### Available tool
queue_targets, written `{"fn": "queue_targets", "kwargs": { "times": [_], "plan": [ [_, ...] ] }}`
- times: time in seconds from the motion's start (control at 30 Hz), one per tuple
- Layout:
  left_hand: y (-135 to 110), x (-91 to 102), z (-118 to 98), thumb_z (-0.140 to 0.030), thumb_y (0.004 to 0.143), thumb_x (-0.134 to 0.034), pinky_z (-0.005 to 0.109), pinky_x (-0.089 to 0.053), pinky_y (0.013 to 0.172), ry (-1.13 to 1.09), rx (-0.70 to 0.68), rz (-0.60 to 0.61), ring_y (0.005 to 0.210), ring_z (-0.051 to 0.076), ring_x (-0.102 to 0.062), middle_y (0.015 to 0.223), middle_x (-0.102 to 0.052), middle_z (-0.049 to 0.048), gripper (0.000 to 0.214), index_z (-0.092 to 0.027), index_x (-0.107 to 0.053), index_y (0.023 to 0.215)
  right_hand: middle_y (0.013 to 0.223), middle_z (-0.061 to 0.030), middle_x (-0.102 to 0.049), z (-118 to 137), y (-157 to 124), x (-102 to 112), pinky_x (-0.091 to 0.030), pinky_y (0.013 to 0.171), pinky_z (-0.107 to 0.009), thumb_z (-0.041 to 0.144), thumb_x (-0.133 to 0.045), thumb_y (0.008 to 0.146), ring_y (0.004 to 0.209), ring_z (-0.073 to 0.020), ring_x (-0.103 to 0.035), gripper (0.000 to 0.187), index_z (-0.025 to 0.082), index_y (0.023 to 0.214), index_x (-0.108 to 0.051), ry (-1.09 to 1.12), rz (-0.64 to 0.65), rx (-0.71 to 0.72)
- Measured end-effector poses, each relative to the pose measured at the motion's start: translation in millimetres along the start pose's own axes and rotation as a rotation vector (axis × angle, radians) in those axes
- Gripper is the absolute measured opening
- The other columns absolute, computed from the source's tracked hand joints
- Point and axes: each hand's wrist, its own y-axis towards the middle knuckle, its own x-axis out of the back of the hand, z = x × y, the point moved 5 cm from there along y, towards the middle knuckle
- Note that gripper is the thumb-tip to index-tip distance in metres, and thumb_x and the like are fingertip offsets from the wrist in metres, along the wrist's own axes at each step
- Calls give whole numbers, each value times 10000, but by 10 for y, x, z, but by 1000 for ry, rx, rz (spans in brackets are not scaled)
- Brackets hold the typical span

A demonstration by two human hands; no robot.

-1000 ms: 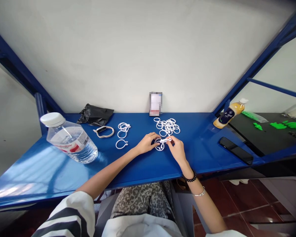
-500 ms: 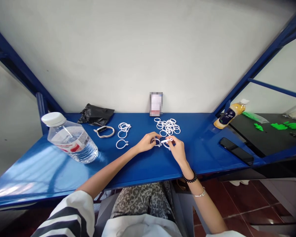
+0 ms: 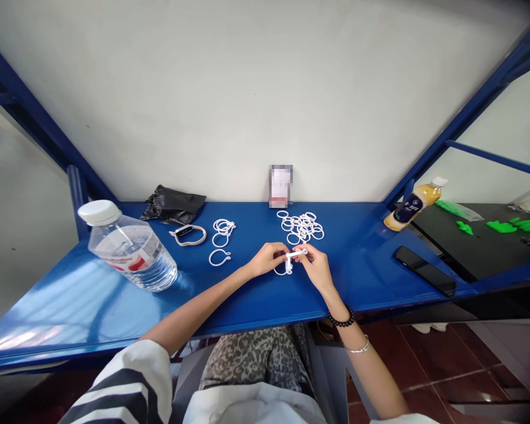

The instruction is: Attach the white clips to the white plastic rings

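Note:
In the middle of the blue table, my left hand (image 3: 268, 259) is closed, its fingertips pinching a white plastic ring (image 3: 281, 273) with a small eyelet, which hangs just below them. My right hand (image 3: 317, 270) grips a second white ring (image 3: 297, 254), seen edge-on as a short bar. Its near end meets the first ring between both sets of fingertips. Whether the two are hooked together is too small to make out. Just beyond my hands lies a heap of loose white rings (image 3: 304, 227). Several more rings (image 3: 221, 240) lie in a group to the left of my left hand.
At the left stand a large water bottle (image 3: 135, 256), a black plastic bag (image 3: 172, 204) and a watch-like band (image 3: 189, 235). A phone with a blurred screen (image 3: 281, 186) leans on the wall. A juice bottle (image 3: 410, 206) and a dark phone (image 3: 424, 271) are at the right.
My hands have come closer together, and the edge-on ring in my right hand now meets the ring at my left fingertips. The ring under my right hand no longer shows there.

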Motion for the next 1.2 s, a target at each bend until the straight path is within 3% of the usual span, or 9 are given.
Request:
{"fn": "queue_targets", "kwargs": {
  "times": [0.17,0.27,0.4,0.57,0.77,0.87,0.93,1.03,1.2],
  "plan": [
    [27,145,164,-324,880,-519,203,-317,517,43,167,-56,484,83,-423,555,-546,-25,257,-129,-626,749,851,-63,-739,28,3,28,-568,687,-315,398,-523,889,694,-194,-697,262,190,907,-682,-10,-28,11],
    [43,306,268,-283,847,-530,203,-320,520,125,246,-93,493,86,-438,560,-560,-21,222,-128,-628,721,862,-70,-741,29,3,36,-566,678,-312,392,-528,884,701,-196,-697,252,191,908,-678,-5,-33,4],
    [27,541,381,-284,834,-525,225,-382,575,292,303,15,600,138,-557,658,-641,31,231,-138,-658,714,867,-69,-741,19,3,43,-555,673,-300,363,-537,875,689,-190,-698,218,195,892,-673,-16,-35,2],
    [-182,881,362,-251,835,-490,298,-482,760,497,299,2,843,222,-639,946,-690,103,231,-146,-688,894,767,-40,-723,12,-1,46,-537,678,-296,303,-533,862,673,-192,-694,179,202,893,-677,-49,-37,17],
    [-657,1103,236,-578,870,-499,512,-394,1036,650,309,-344,1318,350,-415,1397,-478,165,613,-191,-507,1346,793,-44,-725,11,-9,45,-531,670,-297,337,-531,873,672,-195,-693,205,200,890,-682,-57,-35,15],
    [-841,1051,339,-669,846,-491,602,-271,1101,701,473,-401,1454,415,-161,1591,-185,148,810,-244,-289,1506,778,-38,-727,11,-9,38,-529,688,-302,341,-525,879,685,-200,-693,217,202,905,-690,-65,-29,19],
    [-860,945,400,-695,811,-526,602,-201,1138,749,486,-346,1466,429,-99,1609,-135,134,881,-239,-270,1519,769,-35,-727,17,-6,33,-525,688,-305,349,-534,876,676,-200,-687,217,202,900,-692,-73,-29,31],
    [-774,782,441,-715,809,-504,620,-130,1154,823,442,-277,1474,411,-85,1599,-190,122,851,-234,-345,1494,768,-34,-728,23,-2,31,-519,656,-288,331,-544,864,668,-193,-682,197,202,886,-692,-75,-33,34],
    [-523,530,388,-630,887,-441,615,-195,1140,831,408,-185,1463,378,-178,1539,-349,111,661,-241,-470,1421,776,-36,-730,46,-1,27,-520,680,-297,311,-541,855,667,-192,-681,187,200,879,-689,-84,-26,49]
  ]
}}
